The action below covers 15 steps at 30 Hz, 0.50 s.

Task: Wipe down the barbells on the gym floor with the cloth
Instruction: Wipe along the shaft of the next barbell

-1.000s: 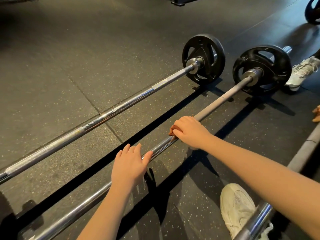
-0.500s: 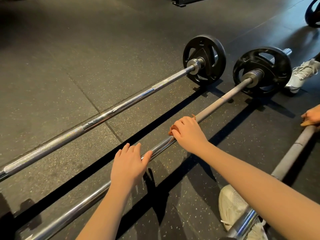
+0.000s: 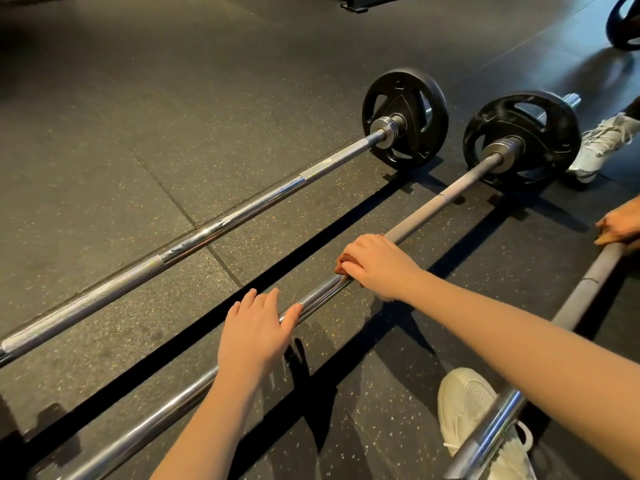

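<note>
On the dark speckled rubber gym floor [image 3: 104, 140], a long chrome barbell [image 3: 207, 233] with a black round plate lies farthest left. Beside it lies a middle steel barbell [image 3: 450, 192], also black-plated. The left hand [image 3: 256, 334] rests on its shiny shaft, fingers laid loosely over it and gripping nothing. Just right along the same shaft, the right hand [image 3: 377, 265] curls around a reddish-brown cloth [image 3: 343, 263], pressing it onto the bar. A white sneaker [image 3: 464, 403] sits under a third steel bar [image 3: 588, 292] at right.
</note>
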Motion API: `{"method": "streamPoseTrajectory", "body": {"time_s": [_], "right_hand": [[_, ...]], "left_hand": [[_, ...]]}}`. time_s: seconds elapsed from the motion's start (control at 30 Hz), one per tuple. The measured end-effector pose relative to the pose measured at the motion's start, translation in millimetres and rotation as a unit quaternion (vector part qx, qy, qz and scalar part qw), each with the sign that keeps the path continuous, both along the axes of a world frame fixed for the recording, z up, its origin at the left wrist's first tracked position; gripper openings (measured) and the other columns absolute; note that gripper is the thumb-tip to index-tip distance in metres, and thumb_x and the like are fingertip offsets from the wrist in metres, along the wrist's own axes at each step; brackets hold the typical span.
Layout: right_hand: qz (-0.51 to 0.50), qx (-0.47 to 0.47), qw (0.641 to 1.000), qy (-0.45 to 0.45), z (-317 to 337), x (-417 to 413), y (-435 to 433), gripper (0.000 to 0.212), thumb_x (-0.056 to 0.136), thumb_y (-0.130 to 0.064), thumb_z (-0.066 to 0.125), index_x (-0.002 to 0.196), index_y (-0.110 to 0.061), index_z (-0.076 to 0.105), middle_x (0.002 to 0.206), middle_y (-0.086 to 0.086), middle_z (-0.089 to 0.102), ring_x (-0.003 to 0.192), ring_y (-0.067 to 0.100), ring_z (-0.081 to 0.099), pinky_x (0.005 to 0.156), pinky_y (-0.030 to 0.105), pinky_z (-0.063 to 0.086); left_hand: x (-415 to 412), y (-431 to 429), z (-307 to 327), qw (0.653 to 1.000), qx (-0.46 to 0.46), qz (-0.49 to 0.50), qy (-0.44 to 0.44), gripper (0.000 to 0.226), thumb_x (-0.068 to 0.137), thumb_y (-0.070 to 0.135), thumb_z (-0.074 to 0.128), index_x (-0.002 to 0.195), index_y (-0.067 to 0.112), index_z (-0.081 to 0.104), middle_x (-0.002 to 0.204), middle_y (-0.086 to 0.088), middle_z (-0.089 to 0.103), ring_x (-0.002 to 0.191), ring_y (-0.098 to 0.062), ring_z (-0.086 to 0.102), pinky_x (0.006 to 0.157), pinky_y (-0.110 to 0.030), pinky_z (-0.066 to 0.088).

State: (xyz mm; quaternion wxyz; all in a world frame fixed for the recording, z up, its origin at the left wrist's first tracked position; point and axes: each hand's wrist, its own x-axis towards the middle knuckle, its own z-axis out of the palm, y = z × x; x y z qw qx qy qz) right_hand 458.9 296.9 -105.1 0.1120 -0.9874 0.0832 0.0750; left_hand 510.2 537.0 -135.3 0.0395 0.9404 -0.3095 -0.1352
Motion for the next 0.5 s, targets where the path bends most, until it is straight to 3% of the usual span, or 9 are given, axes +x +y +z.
{"method": "streamPoseTrajectory", "body": {"time_s": [0.07, 0.13, 0.23, 0.3, 0.37, 0.43, 0.5], "right_hand": [[-0.031, -0.014, 0.999, 0.026, 3.8, 14.1, -2.3, 0.032, 0.101, -0.038, 0.038, 0.107, -0.015, 0.059, 0.106, 0.004, 0.058, 0.104, 0.024, 0.052, 0.093, 0.041, 0.042], [-0.087, -0.043, 0.995, -0.031, -0.9, 16.9, 7.9, 0.029, 0.099, -0.035, 0.041, 0.105, -0.015, 0.061, 0.106, 0.005, 0.058, 0.103, 0.025, 0.051, 0.094, 0.04, 0.041], [-0.069, -0.014, 0.989, -0.132, -14.4, -10.5, 23.9, 0.026, 0.098, -0.034, 0.043, 0.106, -0.017, 0.062, 0.108, 0.001, 0.054, 0.107, 0.021, 0.045, 0.1, 0.037, 0.034], [-0.006, 0.038, 0.995, -0.096, -11.7, -20.0, 9.9, 0.025, 0.098, -0.035, 0.043, 0.107, -0.018, 0.06, 0.109, -0.003, 0.053, 0.108, 0.017, 0.045, 0.102, 0.034, 0.034], [0.005, 0.029, 0.999, -0.042, -6.3, -5.6, -7.8, 0.022, 0.098, -0.035, 0.042, 0.1, -0.02, 0.058, 0.102, -0.003, 0.054, 0.102, 0.018, 0.049, 0.095, 0.034, 0.04], [-0.069, -0.005, 0.996, -0.055, -6.6, 9.2, -7.5, 0.021, 0.098, -0.033, 0.043, 0.098, -0.017, 0.058, 0.101, 0.001, 0.056, 0.1, 0.023, 0.051, 0.092, 0.038, 0.041], [-0.138, -0.035, 0.983, -0.116, -13.4, 8.3, 11.0, 0.024, 0.097, -0.032, 0.045, 0.102, -0.014, 0.059, 0.104, 0.004, 0.055, 0.102, 0.024, 0.049, 0.099, 0.041, 0.037]], "left_hand": [[0.1, 0.1, 0.2, 1.0, 0.001, 0.0, -0.004, 0.086, 0.088, 0.068, 0.0, 0.149, 0.017, 0.032, 0.15, -0.001, 0.041, 0.145, -0.021, 0.022, 0.116, -0.038, 0.021], [-0.2, -0.1, 0.9, 1.0, -0.004, -0.001, -0.008, 0.094, 0.081, 0.07, -0.007, 0.148, 0.017, 0.033, 0.149, -0.001, 0.042, 0.145, -0.021, 0.022, 0.116, -0.038, 0.022], [0.0, -0.7, -0.2, 1.0, -0.006, 0.002, 0.001, 0.076, 0.094, 0.064, 0.008, 0.15, 0.017, 0.03, 0.151, -0.001, 0.039, 0.146, -0.021, 0.02, 0.117, -0.038, 0.019], [-1.4, -0.6, 1.0, 1.0, -0.011, 0.002, 0.002, 0.071, 0.096, 0.06, 0.013, 0.151, 0.017, 0.028, 0.152, 0.0, 0.037, 0.146, -0.02, 0.018, 0.118, -0.038, 0.018], [-1.4, 0.5, 0.4, 1.0, -0.01, 0.002, 0.002, 0.075, 0.094, 0.063, 0.009, 0.15, 0.018, 0.028, 0.152, 0.0, 0.037, 0.146, -0.02, 0.019, 0.118, -0.038, 0.019], [-1.6, 0.9, 0.6, 1.0, -0.019, 0.001, -0.011, 0.088, 0.085, 0.069, -0.003, 0.148, 0.018, 0.032, 0.15, 0.001, 0.04, 0.146, -0.02, 0.021, 0.117, -0.039, 0.021], [-0.7, 0.8, 0.8, 1.0, -0.023, 0.001, -0.017, 0.096, 0.078, 0.069, -0.011, 0.147, 0.019, 0.034, 0.149, 0.001, 0.042, 0.145, -0.021, 0.022, 0.116, -0.039, 0.022]]}}
